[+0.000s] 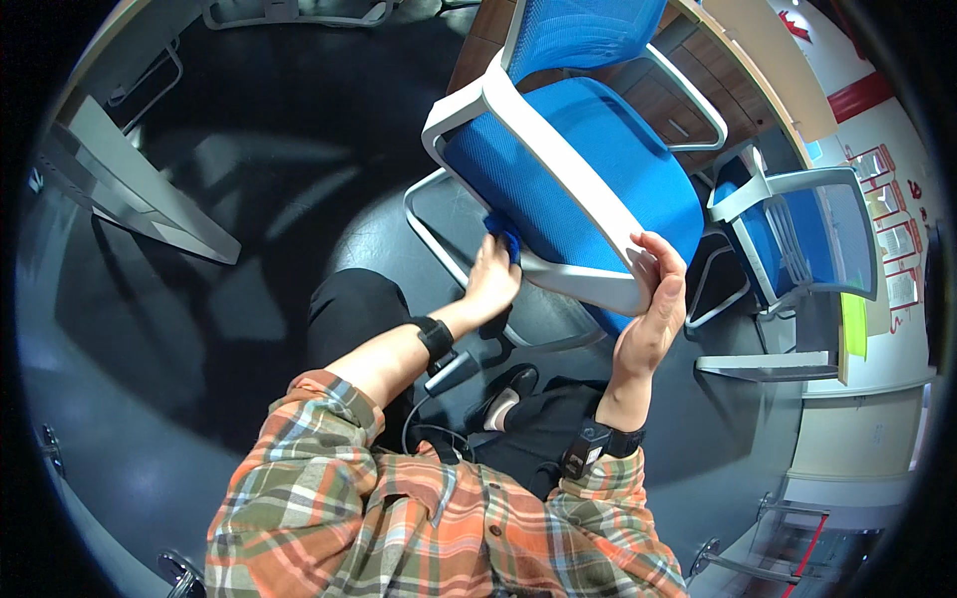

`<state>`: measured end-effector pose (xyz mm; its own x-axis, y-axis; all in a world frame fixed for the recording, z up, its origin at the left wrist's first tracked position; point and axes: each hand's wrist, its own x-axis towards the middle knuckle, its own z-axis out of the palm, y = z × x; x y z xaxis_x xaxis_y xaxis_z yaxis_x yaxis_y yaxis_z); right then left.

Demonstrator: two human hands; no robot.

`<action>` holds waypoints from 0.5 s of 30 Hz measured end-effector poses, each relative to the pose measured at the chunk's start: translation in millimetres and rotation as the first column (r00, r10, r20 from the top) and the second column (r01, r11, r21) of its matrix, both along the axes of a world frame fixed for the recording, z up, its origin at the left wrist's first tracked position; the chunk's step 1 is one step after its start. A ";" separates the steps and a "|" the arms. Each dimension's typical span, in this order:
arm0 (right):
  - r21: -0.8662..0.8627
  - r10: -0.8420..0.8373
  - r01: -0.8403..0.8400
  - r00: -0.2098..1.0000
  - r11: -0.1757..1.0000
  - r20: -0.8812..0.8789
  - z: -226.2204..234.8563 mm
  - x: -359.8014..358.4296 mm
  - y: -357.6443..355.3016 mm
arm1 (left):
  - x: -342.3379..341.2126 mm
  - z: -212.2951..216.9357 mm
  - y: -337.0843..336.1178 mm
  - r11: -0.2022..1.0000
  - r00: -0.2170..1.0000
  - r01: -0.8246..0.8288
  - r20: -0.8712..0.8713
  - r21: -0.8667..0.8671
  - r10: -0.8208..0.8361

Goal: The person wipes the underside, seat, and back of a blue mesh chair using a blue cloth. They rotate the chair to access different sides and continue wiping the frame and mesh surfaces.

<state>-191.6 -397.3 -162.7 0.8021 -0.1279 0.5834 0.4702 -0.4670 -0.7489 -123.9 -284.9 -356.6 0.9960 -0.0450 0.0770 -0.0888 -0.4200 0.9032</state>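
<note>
A blue office chair with a white frame is tilted over in front of me. My left hand presses a small blue cloth against the underside of the seat near its front edge. My right hand grips the white armrest frame at the seat's lower right corner. Both wrists wear black bands, and my sleeves are orange plaid.
A second blue chair with a white frame stands to the right by a wooden desk. A grey monitor sits at the left. Dark grey floor lies below. My shoe shows under the chair.
</note>
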 end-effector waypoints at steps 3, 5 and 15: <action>-0.009 0.007 -0.007 1.000 1.000 0.006 -1.3 0.5 -0.8 | -22.2 0.0 -8.2 0.986 0.989 0.143 0.010 0.082 -0.145; -0.020 -0.002 0.002 1.000 1.000 -0.005 -1.8 0.8 -1.5 | -26.7 1.7 -4.4 0.987 0.988 0.156 0.016 -0.030 -0.155; 0.017 0.050 -0.051 0.998 0.999 0.027 -4.4 3.9 -3.4 | -56.8 97.6 -12.8 0.961 0.894 0.278 0.365 0.002 -0.259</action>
